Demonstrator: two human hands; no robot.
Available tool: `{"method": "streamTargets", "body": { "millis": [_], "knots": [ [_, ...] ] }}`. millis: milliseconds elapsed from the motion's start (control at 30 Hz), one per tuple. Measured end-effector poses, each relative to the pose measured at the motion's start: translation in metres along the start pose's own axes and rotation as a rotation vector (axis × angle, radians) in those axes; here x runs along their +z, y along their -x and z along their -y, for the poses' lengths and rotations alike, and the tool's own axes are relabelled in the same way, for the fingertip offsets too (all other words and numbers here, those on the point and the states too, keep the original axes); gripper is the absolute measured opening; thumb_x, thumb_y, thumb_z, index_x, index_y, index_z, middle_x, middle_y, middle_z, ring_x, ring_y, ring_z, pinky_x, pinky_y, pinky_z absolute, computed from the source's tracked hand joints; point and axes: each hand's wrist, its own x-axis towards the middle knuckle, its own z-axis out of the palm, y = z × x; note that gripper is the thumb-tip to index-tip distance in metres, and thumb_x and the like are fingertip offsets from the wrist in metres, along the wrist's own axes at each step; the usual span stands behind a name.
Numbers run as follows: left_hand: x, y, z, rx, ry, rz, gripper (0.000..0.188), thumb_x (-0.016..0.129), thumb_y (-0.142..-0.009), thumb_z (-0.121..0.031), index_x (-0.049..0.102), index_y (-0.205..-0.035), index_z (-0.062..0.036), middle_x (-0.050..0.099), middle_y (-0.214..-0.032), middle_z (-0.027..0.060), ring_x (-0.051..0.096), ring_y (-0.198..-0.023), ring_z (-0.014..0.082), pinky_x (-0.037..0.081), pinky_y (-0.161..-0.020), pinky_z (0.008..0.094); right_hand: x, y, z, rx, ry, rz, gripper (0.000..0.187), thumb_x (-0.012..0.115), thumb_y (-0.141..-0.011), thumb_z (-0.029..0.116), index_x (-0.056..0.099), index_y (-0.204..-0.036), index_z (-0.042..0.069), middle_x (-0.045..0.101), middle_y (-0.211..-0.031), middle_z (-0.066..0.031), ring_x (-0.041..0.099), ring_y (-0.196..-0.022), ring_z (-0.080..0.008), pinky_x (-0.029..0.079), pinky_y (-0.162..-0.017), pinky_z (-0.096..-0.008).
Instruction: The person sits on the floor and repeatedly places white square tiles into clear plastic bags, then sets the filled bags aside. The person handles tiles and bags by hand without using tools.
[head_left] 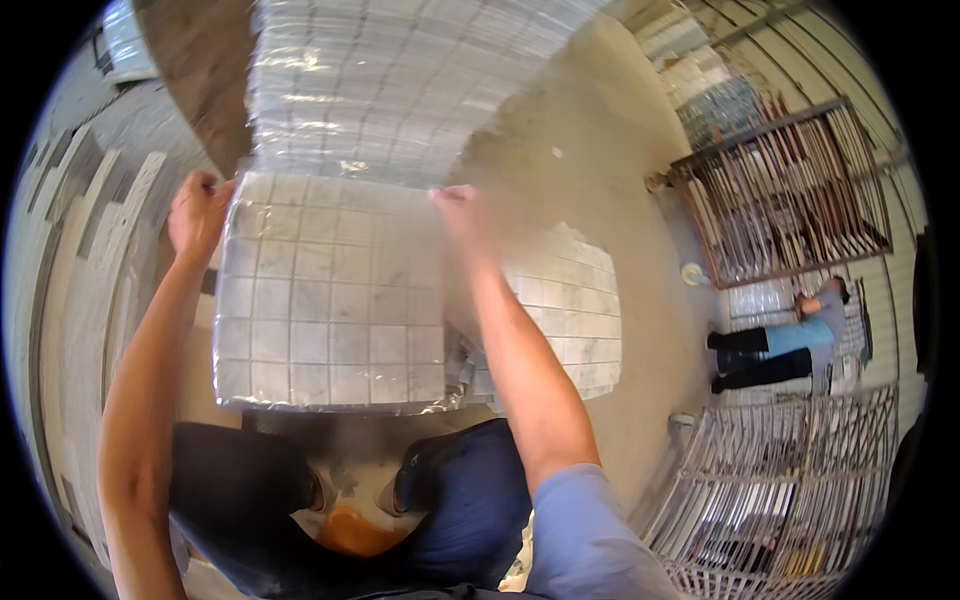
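Observation:
A square sheet of pale grey-white mosaic tiles (330, 300) lies in front of me above my knees, with shiny clear plastic film (235, 400) around its edges. At its far left corner, my left hand (200, 215) is closed, fingertips pinching the film's edge. My right hand (458, 207) pinches the film at the far right corner; the hand and wrist are slightly blurred. To the right, partly behind my right forearm, a stack of similar tile sheets (570, 295) stands without film over its top.
Beyond the sheet rises a tall stack of film-wrapped tile sheets (370, 80). Stone slabs or boards (100, 260) line the left. Across the floor (600, 190), slatted racks (780, 200) hold thin panels, and another person (795, 340) stands between them. An orange seat (355, 530) shows between my legs.

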Motion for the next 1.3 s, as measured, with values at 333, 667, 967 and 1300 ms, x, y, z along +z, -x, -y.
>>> {"method": "streamTargets", "body": {
  "millis": [333,667,967,1300],
  "knots": [
    [0.002,0.078,-0.064,0.457,0.125,0.57,0.011,0.069,-0.067,-0.005,0.062,-0.073,0.0014,0.062,-0.071,0.0147,0.06,-0.065,0.026,0.047,-0.061,0.0352,0.001,-0.006,-0.005,0.116,0.006,0.088,0.031,0.077,-0.072,0.028,0.066,-0.082,0.001,0.068,-0.075,-0.0117,0.065,-0.07,-0.0214,0.051,-0.066,-0.0345],
    [-0.002,0.073,-0.074,0.246,0.149,0.719,0.017,0.07,-0.065,-0.009,0.062,-0.072,0.0042,0.062,-0.076,0.0191,0.061,-0.074,0.0344,0.048,-0.068,0.0409,-0.152,0.003,-0.054,-0.215,0.572,-0.221,0.022,0.058,-0.09,0.024,0.067,-0.091,0.004,0.066,-0.085,-0.0154,0.063,-0.081,-0.0352,0.049,-0.072,-0.0434],
    [-0.003,0.072,-0.077,0.206,0.111,0.735,0.017,0.069,-0.063,-0.007,0.059,-0.069,0.0047,0.059,-0.074,0.0173,0.058,-0.07,0.0322,0.046,-0.066,0.0395,-0.278,-0.052,-0.166,0.499,0.836,-0.258,0.058,0.058,-0.088,0.037,0.052,-0.129,-0.004,0.051,-0.132,-0.0261,0.051,-0.121,-0.0376,0.04,-0.102,-0.043],
    [0.003,0.072,-0.076,0.181,0.139,0.765,0.015,0.069,-0.061,-0.007,0.058,-0.067,0.0021,0.058,-0.071,0.0141,0.057,-0.068,0.0276,0.045,-0.063,0.0368,-0.307,-0.056,-0.203,0.235,0.259,-0.441,0.047,0.073,-0.077,0.018,0.061,-0.116,-0.006,0.064,-0.113,-0.0191,0.06,-0.105,-0.0277,0.047,-0.09,-0.0359]
  ]
}}
